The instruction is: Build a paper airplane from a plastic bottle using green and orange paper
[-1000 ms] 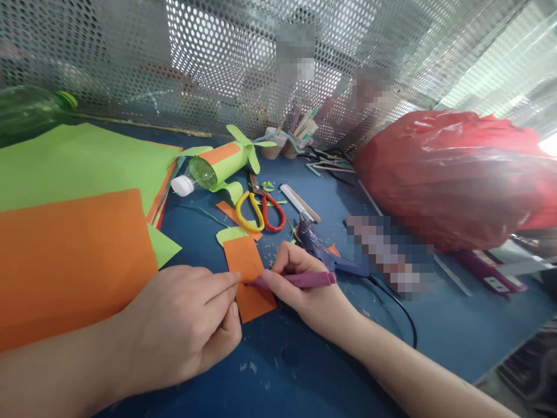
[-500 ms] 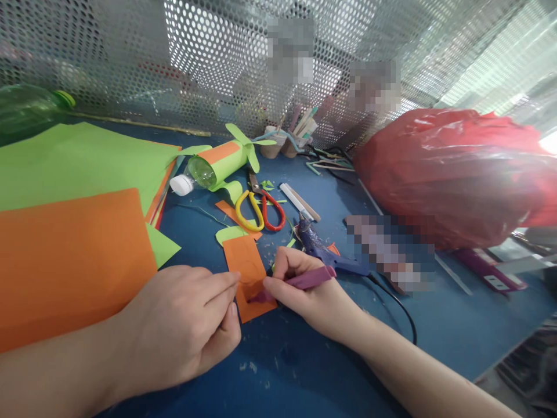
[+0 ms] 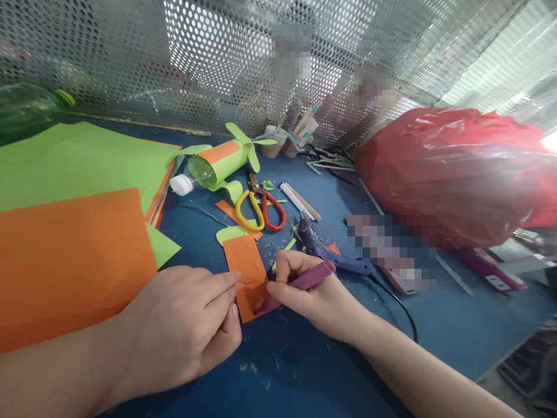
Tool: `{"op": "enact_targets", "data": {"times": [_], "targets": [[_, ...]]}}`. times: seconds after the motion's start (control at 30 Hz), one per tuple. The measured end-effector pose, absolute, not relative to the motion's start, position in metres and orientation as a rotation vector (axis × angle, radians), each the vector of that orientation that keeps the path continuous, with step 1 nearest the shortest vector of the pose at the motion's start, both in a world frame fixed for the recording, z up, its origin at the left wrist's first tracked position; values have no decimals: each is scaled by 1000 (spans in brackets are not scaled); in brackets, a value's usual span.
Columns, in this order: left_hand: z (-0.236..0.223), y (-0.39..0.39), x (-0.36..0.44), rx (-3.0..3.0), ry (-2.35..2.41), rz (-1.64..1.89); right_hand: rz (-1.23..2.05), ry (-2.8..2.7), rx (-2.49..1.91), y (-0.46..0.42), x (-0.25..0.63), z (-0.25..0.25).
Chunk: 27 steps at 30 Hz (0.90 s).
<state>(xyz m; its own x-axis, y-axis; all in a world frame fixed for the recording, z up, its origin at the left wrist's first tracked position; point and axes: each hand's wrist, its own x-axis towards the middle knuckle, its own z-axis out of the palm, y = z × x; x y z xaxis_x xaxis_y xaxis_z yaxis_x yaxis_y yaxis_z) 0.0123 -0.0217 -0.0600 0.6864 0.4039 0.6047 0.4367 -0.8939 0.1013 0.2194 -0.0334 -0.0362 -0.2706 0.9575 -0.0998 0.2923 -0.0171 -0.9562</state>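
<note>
So this looks like the drawing step. The small orange paper (image 3: 243, 253) is lying flat on the blue surface (image 3: 300, 371), right around the lower middle of the frame, with a faint rounded line on it. The right hand (image 3: 310, 291) has its fingers closed around a purple pen (image 3: 314, 274), tip down near the paper's bottom edge; can't tell if it's actually touching. The left hand (image 3: 187, 319) has its fingers bunched at the paper's left edge, but I can't tell if they're pinching it or just pressing. I'd say the next stroke calls for a steady paper and light pen control, since there's not much room at that edge. Scissors (image 3: 250, 213) lie just above.
</note>
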Motion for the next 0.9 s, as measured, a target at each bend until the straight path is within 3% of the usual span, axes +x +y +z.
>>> {"op": "enact_targets", "data": {"times": [0.23,0.9], "targets": [[-58,-22,13,-2852,-697,-1004,1013,-1472,-1402,-31,221,-39],[-59,-22,13,-2850,-697,-1009,1132,-1484,-1375,-33,218,-42]]}}
